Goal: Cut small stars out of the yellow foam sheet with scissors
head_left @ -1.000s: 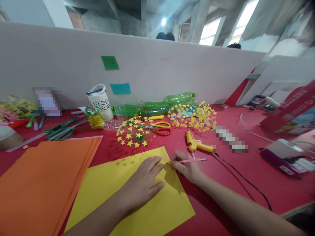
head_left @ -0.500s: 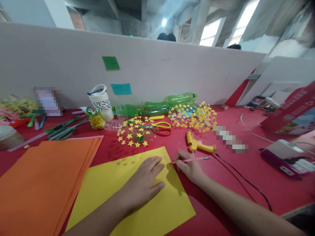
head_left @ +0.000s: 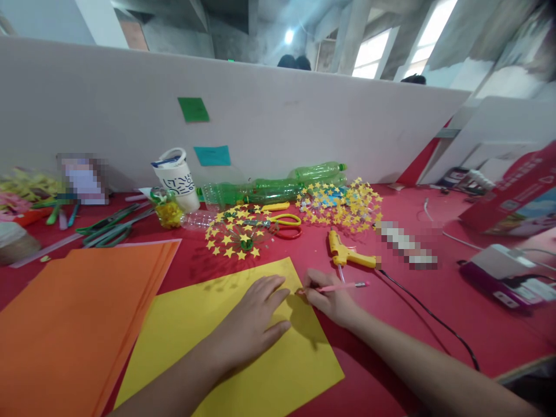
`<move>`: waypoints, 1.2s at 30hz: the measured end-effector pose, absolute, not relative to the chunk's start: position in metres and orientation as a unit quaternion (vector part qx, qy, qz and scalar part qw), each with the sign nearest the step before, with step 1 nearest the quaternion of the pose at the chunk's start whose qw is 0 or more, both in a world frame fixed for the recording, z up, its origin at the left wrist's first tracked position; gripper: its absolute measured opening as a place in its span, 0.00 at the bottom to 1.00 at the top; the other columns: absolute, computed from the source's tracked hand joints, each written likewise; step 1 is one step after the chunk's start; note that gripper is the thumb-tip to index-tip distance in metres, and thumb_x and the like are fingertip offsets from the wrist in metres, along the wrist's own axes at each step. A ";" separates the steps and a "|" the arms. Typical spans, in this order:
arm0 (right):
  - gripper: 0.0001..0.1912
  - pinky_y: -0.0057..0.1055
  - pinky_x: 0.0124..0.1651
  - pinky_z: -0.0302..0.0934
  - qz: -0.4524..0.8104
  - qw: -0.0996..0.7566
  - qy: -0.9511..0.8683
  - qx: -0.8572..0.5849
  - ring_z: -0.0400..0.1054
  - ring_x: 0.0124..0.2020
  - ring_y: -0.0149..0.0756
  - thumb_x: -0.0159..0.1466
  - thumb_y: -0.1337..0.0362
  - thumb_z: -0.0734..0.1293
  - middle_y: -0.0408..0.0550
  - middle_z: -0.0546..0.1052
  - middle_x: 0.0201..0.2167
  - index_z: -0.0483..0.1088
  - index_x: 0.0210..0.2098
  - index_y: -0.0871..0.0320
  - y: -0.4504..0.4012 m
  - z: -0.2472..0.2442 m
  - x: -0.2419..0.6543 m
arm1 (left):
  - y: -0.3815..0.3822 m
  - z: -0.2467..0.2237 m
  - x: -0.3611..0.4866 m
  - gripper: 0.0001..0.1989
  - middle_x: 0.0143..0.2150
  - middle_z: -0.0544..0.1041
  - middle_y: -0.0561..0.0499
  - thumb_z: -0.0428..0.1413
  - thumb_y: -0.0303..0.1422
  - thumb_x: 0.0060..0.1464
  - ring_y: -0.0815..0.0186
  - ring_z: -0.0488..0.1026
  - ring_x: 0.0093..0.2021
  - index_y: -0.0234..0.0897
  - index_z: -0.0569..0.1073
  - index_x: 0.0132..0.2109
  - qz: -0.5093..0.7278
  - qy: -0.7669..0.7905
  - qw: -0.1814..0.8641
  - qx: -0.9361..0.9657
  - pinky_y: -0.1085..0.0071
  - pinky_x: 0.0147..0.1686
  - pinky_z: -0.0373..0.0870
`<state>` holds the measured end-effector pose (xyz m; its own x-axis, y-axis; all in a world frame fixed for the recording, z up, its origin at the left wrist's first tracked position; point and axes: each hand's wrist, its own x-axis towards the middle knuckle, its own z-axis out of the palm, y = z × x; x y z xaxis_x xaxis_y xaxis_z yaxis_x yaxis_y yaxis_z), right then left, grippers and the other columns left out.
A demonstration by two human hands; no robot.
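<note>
Flat on a sheet of yellow paper rests my left hand, its fingers stretched and slightly apart. My right hand is closed around a pink pencil with an eraser end pointing right. The pencil's tip is at the paper's upper right edge; whether it has left a mark is too small to tell. Just beyond my right hand lies a yellow glue gun with a black cord. A cluster of yellow stars on thin stems stands behind the paper's far edge.
Orange sheets lie at left. Scissors, green plastic bottles, a second star cluster and a white cup line the partition. A purple power strip and a red box sit at right.
My right hand has shifted slightly left and down with the pencil, whose tip now comes over the yellow paper's edge. The left hand has stayed in place.
</note>
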<state>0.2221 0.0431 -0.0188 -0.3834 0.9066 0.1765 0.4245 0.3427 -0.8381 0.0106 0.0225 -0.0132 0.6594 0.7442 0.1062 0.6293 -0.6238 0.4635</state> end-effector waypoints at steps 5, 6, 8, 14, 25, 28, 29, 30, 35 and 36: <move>0.05 0.21 0.22 0.46 0.370 0.337 -0.750 -0.433 0.54 0.20 0.24 0.54 0.72 0.59 0.38 0.64 0.18 0.59 0.23 0.60 0.042 -0.019 0.222 | 0.023 -0.013 0.010 0.24 0.62 0.52 0.47 0.44 0.44 0.55 0.58 0.46 0.61 0.43 0.57 0.58 0.136 0.389 0.192 0.891 0.57 0.58 0.47; 0.05 0.21 0.22 0.47 0.381 0.340 -0.742 -0.435 0.55 0.20 0.25 0.54 0.72 0.59 0.39 0.64 0.18 0.59 0.23 0.60 0.042 -0.018 0.222 | 0.023 -0.013 0.010 0.25 0.62 0.52 0.48 0.44 0.44 0.55 0.58 0.46 0.61 0.43 0.56 0.58 0.133 0.389 0.189 0.892 0.57 0.58 0.47; 0.04 0.21 0.21 0.48 0.414 0.360 -0.708 -0.445 0.56 0.19 0.25 0.55 0.72 0.58 0.38 0.64 0.17 0.60 0.24 0.59 0.043 -0.017 0.222 | 0.022 -0.012 0.010 0.25 0.62 0.52 0.47 0.43 0.44 0.55 0.58 0.46 0.61 0.43 0.56 0.58 0.127 0.387 0.181 0.895 0.57 0.58 0.47; 0.03 0.20 0.18 0.51 0.490 0.419 -0.603 -0.470 0.57 0.14 0.23 0.58 0.67 0.56 0.37 0.66 0.16 0.58 0.27 0.58 0.052 -0.011 0.226 | 0.025 -0.008 0.011 0.24 0.62 0.53 0.48 0.41 0.42 0.57 0.60 0.46 0.62 0.43 0.53 0.59 0.097 0.374 0.131 0.913 0.57 0.59 0.42; 0.04 0.20 0.19 0.50 0.524 0.341 -0.654 -0.426 0.57 0.17 0.23 0.52 0.70 0.62 0.37 0.66 0.19 0.62 0.28 0.60 0.048 -0.003 0.224 | 0.027 -0.013 0.017 0.22 0.59 0.56 0.43 0.39 0.36 0.58 0.58 0.49 0.60 0.34 0.56 0.58 0.120 0.439 0.070 0.888 0.59 0.58 0.48; 0.03 0.19 0.18 0.48 0.502 0.364 -0.653 -0.435 0.56 0.17 0.23 0.50 0.72 0.61 0.37 0.64 0.17 0.62 0.26 0.60 0.051 -0.012 0.221 | 0.023 -0.014 0.021 0.21 0.57 0.58 0.43 0.39 0.34 0.58 0.59 0.51 0.59 0.34 0.56 0.58 0.140 0.445 0.077 0.881 0.60 0.57 0.49; 0.02 0.19 0.18 0.47 0.495 0.366 -0.648 -0.447 0.55 0.16 0.23 0.51 0.72 0.61 0.37 0.64 0.16 0.62 0.25 0.60 0.052 -0.015 0.220 | 0.022 -0.014 0.021 0.22 0.57 0.58 0.43 0.39 0.35 0.58 0.59 0.50 0.59 0.34 0.56 0.58 0.142 0.444 0.083 0.881 0.60 0.58 0.49; 0.02 0.19 0.18 0.47 0.490 0.368 -0.645 -0.457 0.55 0.16 0.23 0.51 0.72 0.60 0.37 0.63 0.15 0.61 0.24 0.59 0.053 -0.016 0.220 | 0.022 -0.015 0.020 0.22 0.58 0.57 0.43 0.40 0.37 0.58 0.59 0.50 0.59 0.35 0.56 0.58 0.143 0.444 0.090 0.880 0.60 0.58 0.49; 0.03 0.19 0.17 0.46 0.477 0.354 -0.661 -0.459 0.56 0.15 0.23 0.53 0.71 0.60 0.37 0.64 0.14 0.60 0.23 0.59 0.054 -0.019 0.221 | 0.022 -0.017 0.015 0.24 0.61 0.54 0.45 0.40 0.42 0.57 0.58 0.47 0.61 0.38 0.55 0.58 0.141 0.448 0.121 0.875 0.58 0.58 0.48; 0.03 0.19 0.17 0.46 0.474 0.351 -0.665 -0.458 0.55 0.15 0.23 0.53 0.70 0.60 0.37 0.63 0.14 0.60 0.23 0.59 0.053 -0.019 0.222 | 0.023 -0.017 0.015 0.24 0.61 0.54 0.45 0.40 0.42 0.57 0.58 0.47 0.61 0.38 0.55 0.58 0.144 0.447 0.123 0.874 0.58 0.58 0.48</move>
